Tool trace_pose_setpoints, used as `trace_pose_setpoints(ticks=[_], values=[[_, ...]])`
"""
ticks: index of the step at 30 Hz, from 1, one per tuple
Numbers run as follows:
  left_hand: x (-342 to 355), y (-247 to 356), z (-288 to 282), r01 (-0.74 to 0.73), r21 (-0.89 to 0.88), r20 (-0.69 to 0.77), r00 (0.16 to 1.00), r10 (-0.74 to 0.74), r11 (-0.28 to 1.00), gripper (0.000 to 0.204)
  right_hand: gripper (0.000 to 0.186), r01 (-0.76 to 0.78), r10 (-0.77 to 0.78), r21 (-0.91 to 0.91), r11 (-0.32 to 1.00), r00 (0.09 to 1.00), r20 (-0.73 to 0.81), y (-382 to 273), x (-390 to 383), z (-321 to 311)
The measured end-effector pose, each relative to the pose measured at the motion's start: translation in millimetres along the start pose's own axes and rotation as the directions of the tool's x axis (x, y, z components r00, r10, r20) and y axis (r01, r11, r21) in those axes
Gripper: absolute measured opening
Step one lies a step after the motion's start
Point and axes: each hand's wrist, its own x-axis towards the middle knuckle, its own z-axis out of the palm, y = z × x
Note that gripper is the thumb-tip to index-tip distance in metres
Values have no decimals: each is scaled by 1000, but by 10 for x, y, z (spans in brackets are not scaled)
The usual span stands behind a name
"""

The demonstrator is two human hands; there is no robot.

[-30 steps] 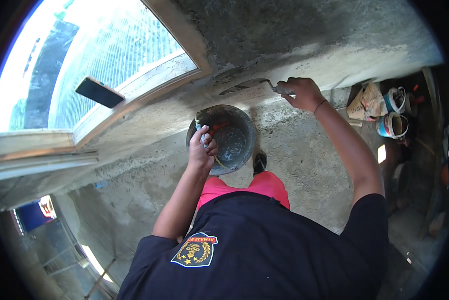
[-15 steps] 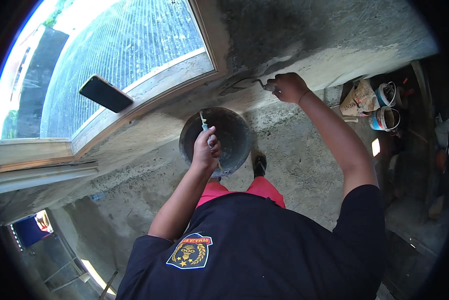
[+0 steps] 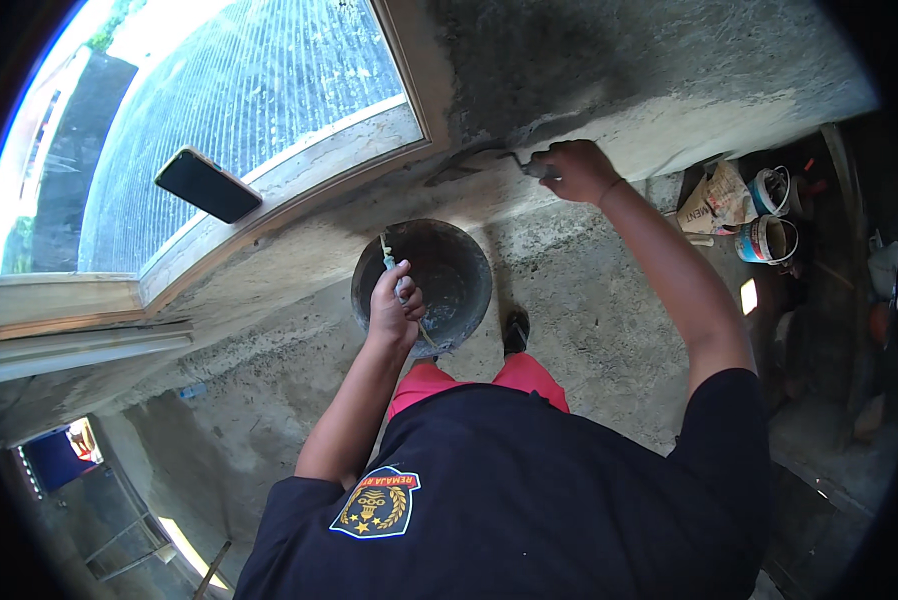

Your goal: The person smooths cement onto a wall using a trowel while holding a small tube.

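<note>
My left hand grips a thin tool with a pale grey middle and yellowish ends, held upright over a dark round basin. My right hand is closed on the handle of a small trowel with a cranked neck, against the plastered wall beside a dark wet-looking patch. The trowel's blade is hard to make out against that patch. To the left, a phone rests on the ledge of the window frame.
At the right, a torn paper sack and buckets stand by dark clutter. Below me lies the concrete floor, with my dark-shod foot near the basin. At the lower left are a blue panel and a metal frame.
My right hand and trowel have shifted slightly up and left along the wall. My left hand has moved a little left with its tool. The view has shifted slightly.
</note>
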Motion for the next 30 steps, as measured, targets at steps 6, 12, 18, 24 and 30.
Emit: trace_pose_setpoints(ticks=[6, 12, 18, 24, 30], values=[[-26, 25, 76, -6, 19, -60, 998, 7, 1000, 34, 26, -4, -10, 97, 995, 990, 140, -173, -160, 540], [9, 16, 25, -39, 10, -148, 988, 40, 999, 40, 32, -456, 477, 477, 751, 875, 85, -450, -1477, 1373], [187, 102, -212, -56, -3, -257, 965, 53, 998, 39, 45, -30, 599, 743, -668, 570, 562, -1782, -1380, 1605], [326, 279, -579, -41, -15, -291, 956, 35, 999, 22, 44, 340, 528, 413, -845, 653, 543, -2719, -147, 999], [251, 463, -791, -51, 54, -280, 958, 64, 997, 33, 51, 405, 622, 490, -772, 638, 453, -3150, 437, 852]])
